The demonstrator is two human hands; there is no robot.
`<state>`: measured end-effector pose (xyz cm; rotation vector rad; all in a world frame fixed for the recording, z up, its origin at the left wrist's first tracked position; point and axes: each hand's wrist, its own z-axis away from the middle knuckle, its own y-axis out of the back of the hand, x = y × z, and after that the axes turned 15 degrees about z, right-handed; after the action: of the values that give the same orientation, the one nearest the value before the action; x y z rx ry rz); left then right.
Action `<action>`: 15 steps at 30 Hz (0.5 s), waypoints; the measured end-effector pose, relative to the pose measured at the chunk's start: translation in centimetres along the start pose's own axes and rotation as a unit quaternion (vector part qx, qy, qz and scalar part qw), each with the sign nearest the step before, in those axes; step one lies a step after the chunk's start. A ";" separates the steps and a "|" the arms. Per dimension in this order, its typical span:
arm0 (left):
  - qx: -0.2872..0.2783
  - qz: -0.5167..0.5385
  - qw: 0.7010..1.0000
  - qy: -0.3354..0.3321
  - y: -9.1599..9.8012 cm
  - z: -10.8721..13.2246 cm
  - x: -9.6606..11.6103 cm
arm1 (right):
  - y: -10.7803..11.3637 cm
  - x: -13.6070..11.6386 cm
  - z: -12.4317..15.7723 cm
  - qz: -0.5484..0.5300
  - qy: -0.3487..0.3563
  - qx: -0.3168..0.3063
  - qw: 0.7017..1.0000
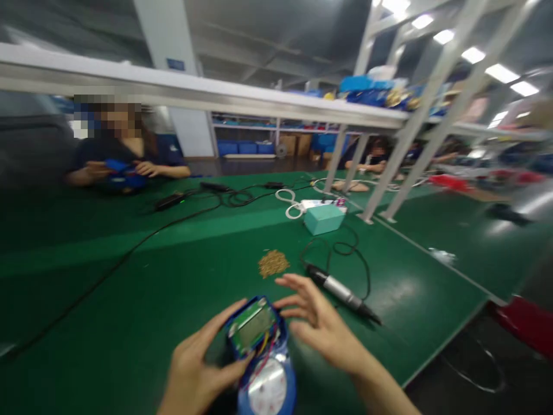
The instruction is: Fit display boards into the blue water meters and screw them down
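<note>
My left hand point(199, 369) grips a blue device point(263, 351) with a green circuit board, coloured wires and a round silver part, thumb and fingers wrapped round its left side. My right hand point(317, 320) hovers just right of the device with fingers spread, its fingertips near the device's top edge and holding nothing. A small heap of brass screws point(273, 263) lies on the green table point(129, 300) beyond the hands. An electric screwdriver point(343, 293) with a black cord lies to the right of my right hand.
A teal box point(324, 218) and a white power strip with cable point(302, 204) sit farther back. Black cables and adapters point(173, 200) cross the table. A person point(123, 158) sits opposite left, handling a blue item. Others work far right. White frame posts point(415, 132) stand nearby.
</note>
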<state>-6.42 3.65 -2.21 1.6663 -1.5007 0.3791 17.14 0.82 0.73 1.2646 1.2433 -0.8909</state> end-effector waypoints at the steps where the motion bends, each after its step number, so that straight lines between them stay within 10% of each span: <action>1: -0.021 0.003 0.999 0.030 0.3 0.6 0.3 | 0.1 -0.2 0.5 0.018 -0.032 0.049 0.998; 5: -0.005 0.028 0.996 0.081 0.5 1.6 0.8 | -0.4 0.9 1.6 0.053 -0.092 0.091 0.990; 15: 0.007 0.001 0.999 -0.041 0.0 1.8 1.7 | -3.3 0.0 2.7 0.096 -0.171 0.001 0.981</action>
<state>-6.56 1.16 -2.11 1.7096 -1.5642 0.3266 14.36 -2.36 -0.21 1.1531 0.8364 -0.9226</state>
